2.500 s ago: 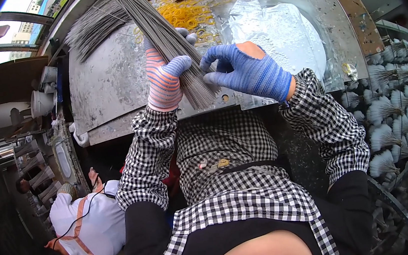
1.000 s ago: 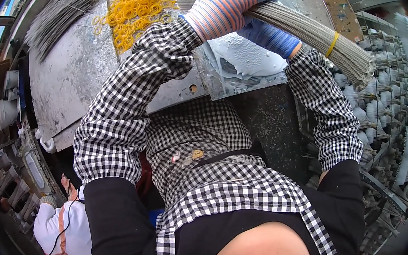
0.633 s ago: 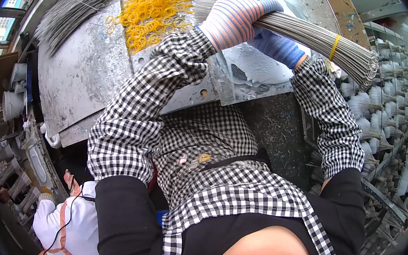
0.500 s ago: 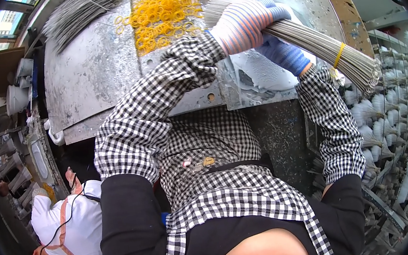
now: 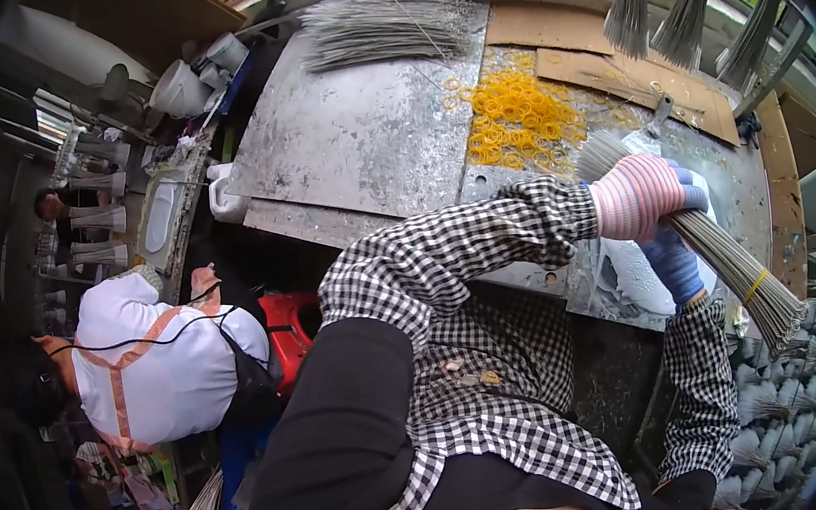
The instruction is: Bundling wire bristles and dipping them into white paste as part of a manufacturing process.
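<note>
A thick bundle of thin grey wire-like rods [image 5: 726, 249] slants across the table's right side. My left hand [image 5: 638, 196], in a pink-and-blue striped glove, is closed around its middle from above. Below it my right hand [image 5: 673, 265], in a blue glove, wraps the same bundle from underneath; its fingertips are partly hidden. A yellow rubber band [image 5: 757, 286] circles the rods near their lower right end, where the tips look looped. The bundle's far end shows beyond my left hand. Under my hands, white foamy or pasty material [image 5: 637, 279] covers a flat board.
Yellow rubber bands [image 5: 523, 116] lie heaped on the worktable [image 5: 345, 141]. Loose grey rods [image 5: 388, 31] are piled at its back. Bundles [image 5: 687, 7] hang at the upper right, and pale ones [image 5: 797, 402] stand below right. A co-worker [image 5: 163, 358] sits left near a red stool [image 5: 288, 334].
My view has swung left, so the table and bundle appear farther right and lower, and the co-worker shows more fully. Both hands keep hold of the bundle, which now slants more steeply in the picture.
</note>
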`<action>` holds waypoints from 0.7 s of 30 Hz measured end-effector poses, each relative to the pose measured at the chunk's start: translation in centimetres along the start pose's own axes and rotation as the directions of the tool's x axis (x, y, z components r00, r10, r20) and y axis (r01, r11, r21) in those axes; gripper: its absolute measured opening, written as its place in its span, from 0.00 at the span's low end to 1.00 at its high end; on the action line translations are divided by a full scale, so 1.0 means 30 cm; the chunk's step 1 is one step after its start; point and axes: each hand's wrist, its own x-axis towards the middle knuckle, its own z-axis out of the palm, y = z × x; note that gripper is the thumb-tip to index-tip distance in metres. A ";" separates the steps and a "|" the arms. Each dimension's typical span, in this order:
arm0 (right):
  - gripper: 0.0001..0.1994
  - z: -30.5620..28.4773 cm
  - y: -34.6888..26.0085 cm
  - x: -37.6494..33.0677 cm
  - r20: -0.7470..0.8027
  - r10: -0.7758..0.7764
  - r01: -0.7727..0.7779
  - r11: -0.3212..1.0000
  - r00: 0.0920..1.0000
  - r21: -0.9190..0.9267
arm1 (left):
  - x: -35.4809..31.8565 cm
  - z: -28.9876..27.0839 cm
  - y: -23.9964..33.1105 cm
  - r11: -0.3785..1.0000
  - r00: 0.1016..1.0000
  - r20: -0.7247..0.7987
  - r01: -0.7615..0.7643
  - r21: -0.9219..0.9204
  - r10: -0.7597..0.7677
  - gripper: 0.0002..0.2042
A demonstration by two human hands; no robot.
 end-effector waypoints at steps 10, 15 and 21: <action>0.13 -0.235 -0.546 -0.141 0.533 0.059 -0.386 0.758 0.844 0.526 | -0.200 -0.502 0.094 0.574 0.923 0.373 -0.256 0.778 -0.095 0.03; 0.14 -0.235 -0.643 -0.120 0.501 0.035 -0.346 0.764 0.865 0.545 | -0.350 -0.408 0.084 0.196 0.791 0.438 -0.392 0.899 -0.428 0.05; 0.13 -0.326 -0.660 -0.121 0.400 0.131 -0.333 0.805 0.907 0.491 | -0.346 -0.488 0.147 0.407 0.798 0.327 -0.113 0.907 -0.507 0.05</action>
